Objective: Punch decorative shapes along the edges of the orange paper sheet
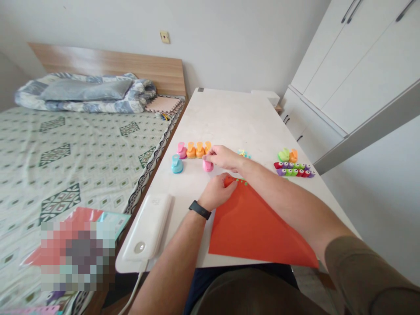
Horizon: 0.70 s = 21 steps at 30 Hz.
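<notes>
My left hand (217, 191), with a dark band at the wrist, is closed on the upper edge of a red sheet of paper (259, 227). Small green bits (242, 181) lie along that edge beside my fingers. Just beyond, my right hand (225, 157) pinches the top of a pink craft punch (208, 166), which is upright at the table. Behind it stands a row of orange craft punches (196, 151) with another pink punch (181, 150) at its left end. A light blue craft punch (177, 164) stands nearer and to the left. My right forearm passes over the paper's right side.
A white device with a cable (147, 227) lies at the white table's (226, 113) left front. Small yellow and blue pieces (244, 154) lie beyond my right forearm. Green and orange punches (288, 155) and rows of small colourful punches (294, 169) are at right. A bed (98, 148) adjoins the left.
</notes>
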Tool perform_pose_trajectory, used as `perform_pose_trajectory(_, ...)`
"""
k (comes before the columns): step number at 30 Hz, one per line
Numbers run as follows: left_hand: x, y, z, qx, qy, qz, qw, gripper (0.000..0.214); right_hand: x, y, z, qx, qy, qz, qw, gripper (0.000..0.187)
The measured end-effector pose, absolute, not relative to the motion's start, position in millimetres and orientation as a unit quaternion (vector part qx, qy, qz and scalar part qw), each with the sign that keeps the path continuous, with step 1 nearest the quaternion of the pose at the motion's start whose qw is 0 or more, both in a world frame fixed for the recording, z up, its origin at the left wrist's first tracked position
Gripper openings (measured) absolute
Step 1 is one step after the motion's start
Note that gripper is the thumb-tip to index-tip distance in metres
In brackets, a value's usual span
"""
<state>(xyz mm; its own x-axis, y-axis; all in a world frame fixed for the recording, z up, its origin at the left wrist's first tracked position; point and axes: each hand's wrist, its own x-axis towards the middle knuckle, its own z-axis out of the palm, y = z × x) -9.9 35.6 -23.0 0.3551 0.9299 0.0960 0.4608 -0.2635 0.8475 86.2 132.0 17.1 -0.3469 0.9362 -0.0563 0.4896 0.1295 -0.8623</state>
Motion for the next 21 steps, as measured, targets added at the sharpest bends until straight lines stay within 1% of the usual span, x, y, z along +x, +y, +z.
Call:
perform_pose_trajectory(2,-10,36,-24,0.733,0.453,0.324,0.39,0.025,66,136,16,-0.512,-0.73,0.392,0.227,0.029)
perform_pose_trajectory(5,-9,35,-24,0.734,0.41,0.349,0.415,0.027,42,141,13,-0.521,-0.746,0.362,0.201,0.025)
perform_pose_trajectory(11,-9,37,-28,0.725,0.391,0.358,0.439,0.033,17,152,3,-0.524,-0.76,0.337,0.185,0.033)
perform_pose_trajectory(18,-9,39,-34,0.725,0.386,0.377,0.428,0.034,9,152,2,-0.55,-0.755,0.304,0.185,0.034)
perform_pose_trajectory(21,-9,38,-34,0.728,0.394,0.364,0.428,0.033,12,148,6,-0.559,-0.752,0.299,0.181,0.034)
